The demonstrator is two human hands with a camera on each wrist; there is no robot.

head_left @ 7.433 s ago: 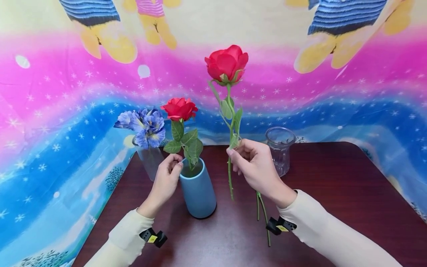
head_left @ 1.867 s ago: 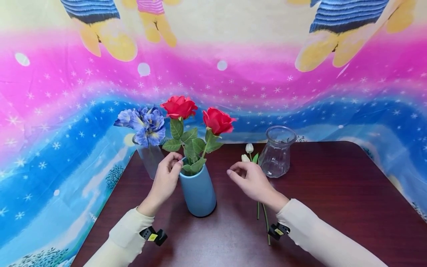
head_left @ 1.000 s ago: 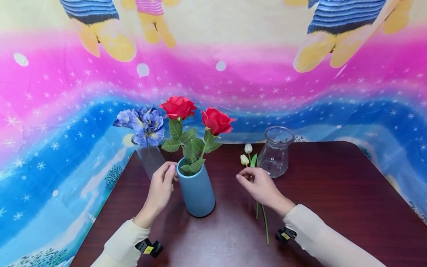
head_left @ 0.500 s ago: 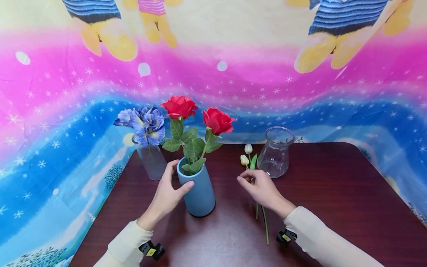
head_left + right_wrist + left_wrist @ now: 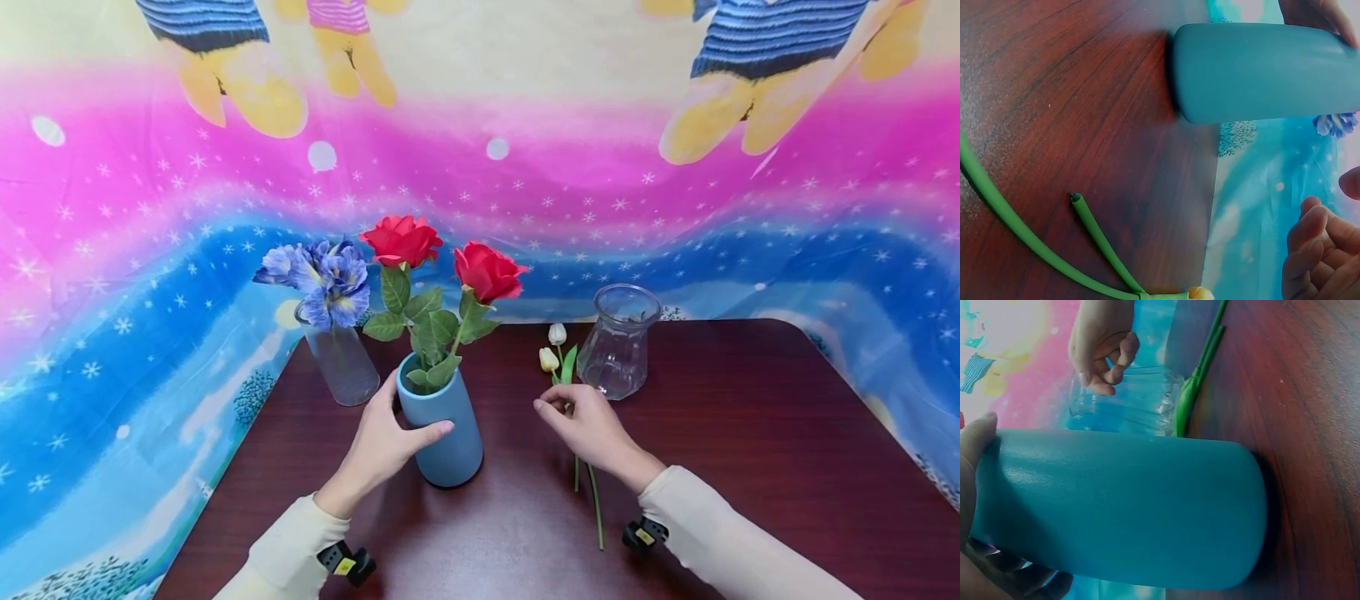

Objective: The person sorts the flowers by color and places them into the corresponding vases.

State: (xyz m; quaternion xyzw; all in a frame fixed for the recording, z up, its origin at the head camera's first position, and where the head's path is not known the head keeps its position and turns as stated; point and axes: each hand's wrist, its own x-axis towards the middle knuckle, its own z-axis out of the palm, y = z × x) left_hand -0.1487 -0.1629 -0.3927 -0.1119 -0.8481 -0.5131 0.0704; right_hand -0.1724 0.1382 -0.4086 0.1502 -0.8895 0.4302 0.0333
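A blue vase [image 5: 450,442] stands upright near the middle of the table, holding two red roses [image 5: 489,272] with green leaves. My left hand [image 5: 382,442] grips its upper left side, the thumb across the front and the other fingers behind, as the left wrist view also shows around the vase [image 5: 1129,506]. Over the white tulips [image 5: 549,359], which lie on the table, hovers my right hand [image 5: 588,421]. Its fingers are loosely bent with nothing between them; in the right wrist view the tulip stems [image 5: 1035,240] lie apart from the right hand [image 5: 1325,256].
A clear glass vase [image 5: 615,358] stands just behind the tulips, to the right. At the back left, a frosted clear vase [image 5: 343,367] holds blue-purple flowers [image 5: 322,279]. The dark wooden table [image 5: 750,433] ends at a patterned cloth backdrop [image 5: 600,167].
The second rose went from my right hand into the blue vase. My right hand then moved slightly right and down, over the tulips. My left hand moved from the rim to round the vase.
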